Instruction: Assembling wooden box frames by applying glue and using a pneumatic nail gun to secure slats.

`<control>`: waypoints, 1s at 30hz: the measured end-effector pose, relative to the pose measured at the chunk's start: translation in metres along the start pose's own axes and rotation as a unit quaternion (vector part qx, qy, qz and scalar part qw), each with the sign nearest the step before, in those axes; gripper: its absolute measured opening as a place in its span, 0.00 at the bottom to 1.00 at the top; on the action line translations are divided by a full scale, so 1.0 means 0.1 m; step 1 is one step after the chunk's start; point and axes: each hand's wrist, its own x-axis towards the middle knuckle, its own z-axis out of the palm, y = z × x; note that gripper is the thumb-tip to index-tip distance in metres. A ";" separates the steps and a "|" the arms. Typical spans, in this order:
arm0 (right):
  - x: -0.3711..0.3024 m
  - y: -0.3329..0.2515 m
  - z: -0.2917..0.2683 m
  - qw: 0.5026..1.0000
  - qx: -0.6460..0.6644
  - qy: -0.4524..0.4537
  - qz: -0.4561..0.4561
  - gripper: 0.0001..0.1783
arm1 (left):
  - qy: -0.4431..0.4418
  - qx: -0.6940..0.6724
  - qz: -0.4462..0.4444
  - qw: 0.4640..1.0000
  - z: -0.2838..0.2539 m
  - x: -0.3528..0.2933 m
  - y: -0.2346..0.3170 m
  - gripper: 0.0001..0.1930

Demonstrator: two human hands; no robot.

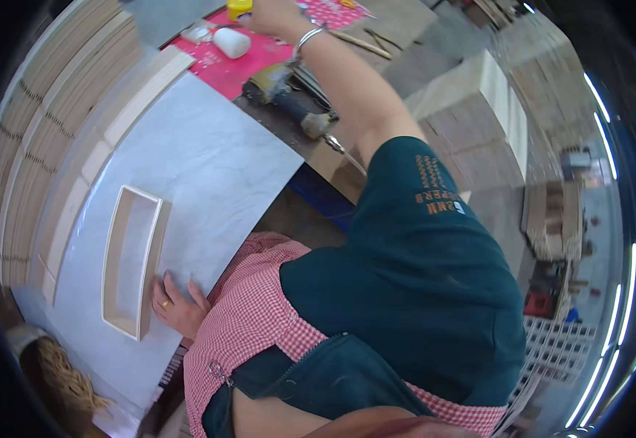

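The left hand (179, 305) lies on the tabletop (201, 160), fingers loosely spread, seemingly touching the frame (153, 255) just to its left, no grip there. The right hand (270, 14) is way up by the yellow tub (239, 9); can't tell whether it's closed. 2 risks: a low sweep back could clip the drill (289, 102) or white bottle (232, 44), and a careless left-side nudge could skew the unclamped frame.

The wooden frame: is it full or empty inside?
Empty: only a bare whitish surface shows inside the wooden frame; the left hand lies outside it.
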 end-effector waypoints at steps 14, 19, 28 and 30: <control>-3.53 4.16 -2.23 0.833 0.005 -0.095 0.545 0.49 | 0.013 -0.004 0.000 1.000 0.02 0.00 -0.03 0.24; -3.95 4.39 -2.16 0.755 0.073 -0.047 0.650 0.50 | 0.018 -0.025 0.019 0.999 0.08 0.06 -0.05 0.24; -3.33 3.02 -2.33 0.964 0.039 0.018 0.263 0.41 | 0.058 -0.093 -0.006 0.994 -0.07 0.08 0.04 0.26; -2.65 3.24 -2.48 0.990 0.030 0.047 0.129 0.39 | 0.052 -0.104 -0.010 0.993 -0.10 0.10 0.04 0.25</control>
